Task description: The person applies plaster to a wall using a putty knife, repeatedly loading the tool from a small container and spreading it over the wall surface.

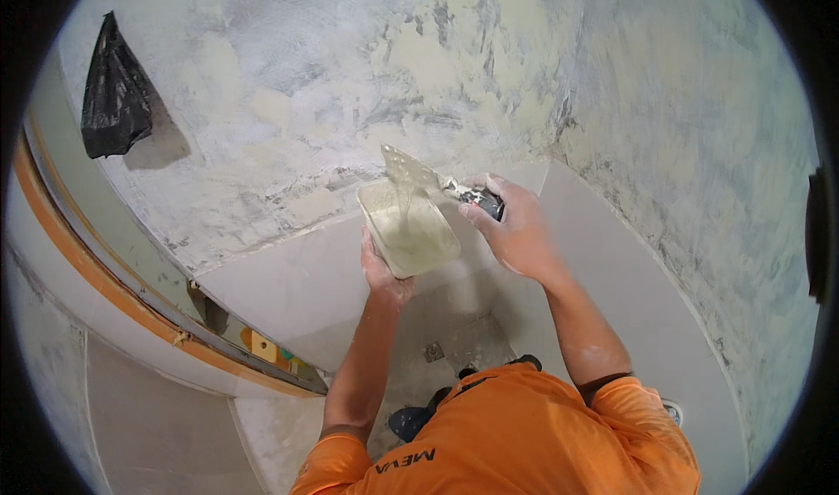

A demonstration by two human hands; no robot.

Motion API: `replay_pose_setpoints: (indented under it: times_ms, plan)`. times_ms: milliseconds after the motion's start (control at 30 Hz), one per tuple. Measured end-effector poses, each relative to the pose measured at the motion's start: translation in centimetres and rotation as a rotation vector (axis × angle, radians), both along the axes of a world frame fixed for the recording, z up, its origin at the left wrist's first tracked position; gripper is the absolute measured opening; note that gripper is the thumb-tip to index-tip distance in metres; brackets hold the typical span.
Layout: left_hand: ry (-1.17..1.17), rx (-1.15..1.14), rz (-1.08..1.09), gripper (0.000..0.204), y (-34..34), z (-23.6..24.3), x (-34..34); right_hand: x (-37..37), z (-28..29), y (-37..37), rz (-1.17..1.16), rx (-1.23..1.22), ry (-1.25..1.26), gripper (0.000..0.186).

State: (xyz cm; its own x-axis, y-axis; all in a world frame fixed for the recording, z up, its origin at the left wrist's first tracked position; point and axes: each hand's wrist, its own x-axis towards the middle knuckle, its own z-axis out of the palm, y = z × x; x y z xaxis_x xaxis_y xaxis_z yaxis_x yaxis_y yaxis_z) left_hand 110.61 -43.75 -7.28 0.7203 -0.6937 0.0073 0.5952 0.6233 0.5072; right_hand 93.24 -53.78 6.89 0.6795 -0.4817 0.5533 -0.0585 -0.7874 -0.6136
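Right of a pale tray [379, 226] clasped at its near side by the left hand [383, 272], the right hand [517, 226] grips a putty knife [419, 174], slanting leftward and away across the far rim.

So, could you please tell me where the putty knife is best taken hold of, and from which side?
Probably by its dark handle, coming from the right, as the right hand does now. The handle end points right, while the wide blade reaches up and left over the tub and is coated in pale, wet-looking paste.
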Motion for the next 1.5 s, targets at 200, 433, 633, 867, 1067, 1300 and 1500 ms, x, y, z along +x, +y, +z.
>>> replay_pose_setpoints:
  times_ms: [200, 433, 633, 867, 1067, 1300, 1500]
  plan:
    - [0.051, 0.017, -0.018, 0.064, 1.1, 3.7, -0.6, 0.1, 1.1, -1.3, 0.195, -0.524, 0.227, 0.029]
    - [-0.246, -0.183, -0.037, 0.064, 1.6, 3.8, 0.4, 0.2, 3.4, -0.9, 0.094, -0.647, 0.444, 0.033]
    - [-0.201, -0.297, -0.008, 0.063, 1.3, 4.8, 0.4, 0.6, 3.1, -3.2, 0.214, -0.817, 0.359, 0.028]
    - [-0.258, -0.256, -0.129, 0.066, 2.0, 4.8, 0.8, 1.1, 6.1, -2.7, 0.124, -0.743, 0.282, 0.032]
    - [-0.06, -0.113, -0.122, 0.065, 3.1, 3.1, 4.3, 4.6, 7.0, -5.0, 0.082, -0.62, 0.258, 0.041]
    - [-0.056, -0.302, 0.083, 0.059, 10.3, 0.8, 9.8, 11.5, 5.7, -6.7, 0.123, -0.609, 0.101, 0.051]
    - [0.011, -0.243, 0.123, 0.059, 10.5, -3.1, 11.1, 16.7, 3.2, -6.1, -0.064, -0.646, 0.45, 0.054]
